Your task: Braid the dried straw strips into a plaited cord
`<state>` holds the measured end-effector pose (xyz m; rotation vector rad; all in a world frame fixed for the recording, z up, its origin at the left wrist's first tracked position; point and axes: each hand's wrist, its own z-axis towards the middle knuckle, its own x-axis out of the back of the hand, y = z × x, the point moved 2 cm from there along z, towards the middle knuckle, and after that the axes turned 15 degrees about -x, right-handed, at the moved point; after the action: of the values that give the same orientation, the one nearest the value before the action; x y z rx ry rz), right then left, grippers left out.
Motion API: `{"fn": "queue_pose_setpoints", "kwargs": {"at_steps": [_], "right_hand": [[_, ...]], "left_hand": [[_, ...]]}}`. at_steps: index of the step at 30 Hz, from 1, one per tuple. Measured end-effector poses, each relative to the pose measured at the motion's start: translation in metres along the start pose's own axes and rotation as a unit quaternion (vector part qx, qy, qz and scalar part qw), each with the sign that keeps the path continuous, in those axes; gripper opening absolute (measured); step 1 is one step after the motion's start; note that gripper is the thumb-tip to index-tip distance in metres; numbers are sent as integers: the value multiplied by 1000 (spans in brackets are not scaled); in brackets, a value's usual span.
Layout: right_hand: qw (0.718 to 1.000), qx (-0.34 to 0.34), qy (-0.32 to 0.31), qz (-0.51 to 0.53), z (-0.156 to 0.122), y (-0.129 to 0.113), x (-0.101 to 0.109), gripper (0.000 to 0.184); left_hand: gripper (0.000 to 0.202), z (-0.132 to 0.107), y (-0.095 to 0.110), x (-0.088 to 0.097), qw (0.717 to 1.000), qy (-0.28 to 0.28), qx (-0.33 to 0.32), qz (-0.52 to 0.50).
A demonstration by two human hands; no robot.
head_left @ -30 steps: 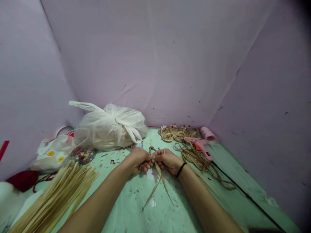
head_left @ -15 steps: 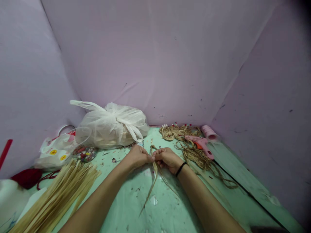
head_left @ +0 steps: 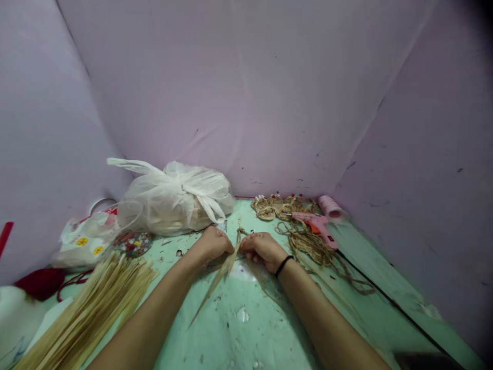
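Observation:
At the middle of the green table, my left hand (head_left: 215, 246) pinches a pale dried fibre strip (head_left: 220, 280) whose loose end trails down to the left. Close to its right, my right hand (head_left: 264, 252), with a black band on the wrist, has its fingers closed on another strand of the same fibre, blurred below the hand. Both strands come together at a small knotted or braided top (head_left: 241, 232) lying on the table just beyond my fingertips. The exact grip of the fingertips is partly hidden.
A bundle of dried fibre strips (head_left: 96, 303) lies at left, near a round container of beads (head_left: 133, 243). Behind stands a tied white plastic bag (head_left: 175, 200). On the right are a pink glue gun (head_left: 318, 226), braided cord (head_left: 311, 246), coiled braid pieces (head_left: 269, 208) and a pink thread spool (head_left: 331, 208).
My left hand has moved a little left, away from my right hand, and a gap shows between them. The hanging strip has swung to the left.

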<state>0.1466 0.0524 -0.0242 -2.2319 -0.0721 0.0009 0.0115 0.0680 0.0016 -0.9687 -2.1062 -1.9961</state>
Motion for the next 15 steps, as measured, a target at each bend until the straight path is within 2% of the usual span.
{"fn": "queue_pose_setpoints", "kwargs": {"at_steps": [8, 15], "right_hand": [[999, 0, -38, -4, -2, -1, 2, 15], [1000, -3, -2, 3, -2, -1, -1, 21]], "left_hand": [[6, -3, 0, -2, 1000, -11, -25, 13], [9, -4, 1, -3, 999, -30, -2, 22]]}}
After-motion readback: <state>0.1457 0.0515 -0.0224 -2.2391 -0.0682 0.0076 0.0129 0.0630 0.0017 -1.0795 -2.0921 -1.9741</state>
